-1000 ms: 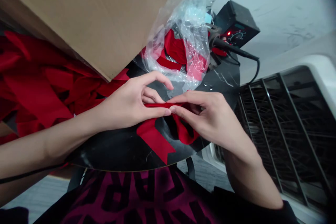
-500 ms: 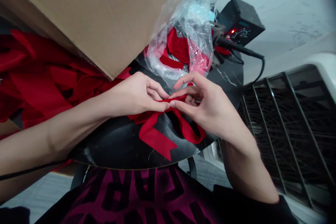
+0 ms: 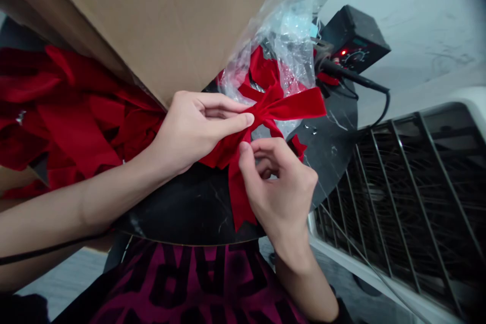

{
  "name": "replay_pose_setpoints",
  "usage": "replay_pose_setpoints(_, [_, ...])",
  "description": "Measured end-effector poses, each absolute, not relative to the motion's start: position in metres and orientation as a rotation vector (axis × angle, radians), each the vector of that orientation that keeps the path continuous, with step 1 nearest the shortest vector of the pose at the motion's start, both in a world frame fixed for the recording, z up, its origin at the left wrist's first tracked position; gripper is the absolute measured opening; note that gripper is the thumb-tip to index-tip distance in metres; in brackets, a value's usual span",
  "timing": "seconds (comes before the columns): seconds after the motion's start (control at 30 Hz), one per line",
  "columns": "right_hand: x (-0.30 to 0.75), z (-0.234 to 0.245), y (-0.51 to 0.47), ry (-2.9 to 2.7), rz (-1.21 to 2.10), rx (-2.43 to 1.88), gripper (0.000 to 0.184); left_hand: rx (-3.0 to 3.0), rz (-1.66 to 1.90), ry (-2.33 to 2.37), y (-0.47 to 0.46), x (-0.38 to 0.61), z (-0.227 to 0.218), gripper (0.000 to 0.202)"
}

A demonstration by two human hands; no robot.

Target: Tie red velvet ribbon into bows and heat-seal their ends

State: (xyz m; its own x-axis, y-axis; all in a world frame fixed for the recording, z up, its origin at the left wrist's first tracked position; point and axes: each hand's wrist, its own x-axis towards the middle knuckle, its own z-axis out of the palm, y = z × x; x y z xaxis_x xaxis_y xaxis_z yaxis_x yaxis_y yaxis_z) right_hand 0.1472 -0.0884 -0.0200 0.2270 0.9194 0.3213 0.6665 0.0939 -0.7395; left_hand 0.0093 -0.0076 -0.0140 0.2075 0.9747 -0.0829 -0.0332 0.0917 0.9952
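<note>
A red velvet ribbon bow [image 3: 296, 105] is held above the dark round tabletop [image 3: 178, 212]. My left hand [image 3: 197, 129] pinches the bow near its centre between thumb and fingers. My right hand [image 3: 279, 177] is just below, thumb and forefinger closed on one of the bow's hanging tails. That tail runs down toward the table's near edge and ends in a notched cut. One loop points right; the part on the left is partly covered by my left hand.
Many red ribbons [image 3: 76, 121] lie heaped at left beside a large cardboard box [image 3: 163, 20]. A clear plastic bag [image 3: 292, 35] with red pieces stands behind the bow. At right are a black control box [image 3: 355, 35] with a corded handle and a white-framed fan [image 3: 413, 182].
The bow has been turned and spread, so a loop now points right. My right hand has moved down from beside my left fingertips onto the hanging tail.
</note>
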Motion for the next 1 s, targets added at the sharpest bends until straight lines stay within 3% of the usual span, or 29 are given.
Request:
replay_pose_setpoints(0.17, [0.167,-0.022,-0.094,-1.306,0.876,-1.587,0.023,1.183,1.025,1.058,-0.011,0.011,-0.017,0.017])
replay_pose_setpoints(0.4, [0.16,-0.025,-0.086,-1.503,0.216,-1.601,0.01,1.241,1.033,1.055,-0.014,0.011,-0.016,0.018])
replay_pose_setpoints(0.5, [0.151,-0.025,-0.085,-1.491,0.181,-1.595,0.008,1.225,1.051,1.072,-0.015,0.012,-0.015,0.017])
replay_pose_setpoints(0.7, [0.14,-0.033,-0.089,-0.87,0.885,-1.462,0.024,1.064,1.033,0.951,-0.017,0.013,-0.015,0.017])
replay_pose_setpoints(0.8, [0.151,-0.03,-0.096,-0.906,1.111,-1.446,0.028,1.09,0.961,0.958,-0.015,0.009,-0.017,0.029])
replay_pose_setpoints(0.93, [0.177,-0.017,-0.099,-1.226,0.412,-1.581,0.012,1.172,1.019,0.972,-0.012,0.005,-0.016,0.031])
replay_pose_setpoints(1.0, [0.185,-0.011,-0.095,-1.437,0.123,-1.505,0.019,1.194,1.017,0.952,-0.012,0.005,-0.015,0.031])
